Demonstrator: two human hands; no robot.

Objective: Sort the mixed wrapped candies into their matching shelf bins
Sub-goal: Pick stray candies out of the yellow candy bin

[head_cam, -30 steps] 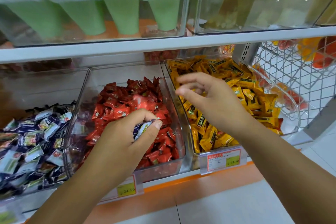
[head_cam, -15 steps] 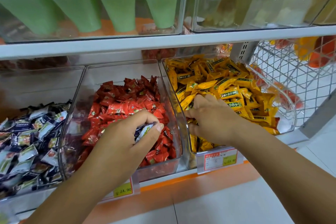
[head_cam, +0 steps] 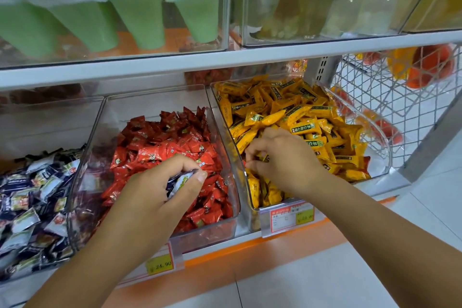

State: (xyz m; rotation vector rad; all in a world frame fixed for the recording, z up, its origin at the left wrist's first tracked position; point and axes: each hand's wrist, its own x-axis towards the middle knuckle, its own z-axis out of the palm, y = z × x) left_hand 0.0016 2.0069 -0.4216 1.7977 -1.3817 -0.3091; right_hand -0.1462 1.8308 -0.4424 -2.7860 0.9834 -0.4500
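Note:
Three clear bins sit side by side on the lower shelf. The left bin (head_cam: 82, 137) holds blue-and-white candies (head_cam: 30, 195), the middle bin (head_cam: 225, 222) red candies (head_cam: 170, 147), the right bin (head_cam: 385, 155) yellow candies (head_cam: 295, 112). My left hand (head_cam: 155, 197) hovers over the red pile and grips a few blue-and-white wrapped candies (head_cam: 180, 181) between thumb and fingers. My right hand (head_cam: 282, 157) is down in the yellow bin near its left wall, with curled fingers pinching a small wrapped candy (head_cam: 262, 158) that shows dark and a bit of red; most of it is hidden.
The upper shelf (head_cam: 225, 57) carries clear bins with green cone packs (head_cam: 140, 15) and pale sweets (head_cam: 312, 7). A white wire basket (head_cam: 400, 97) with orange items stands to the right. Price tags (head_cam: 160, 264) hang on the shelf's orange front edge.
My right hand dropped from above the yellow pile into it and its fingers closed on a candy near the bin's left wall. My left hand stayed over the red bin, still holding its candies.

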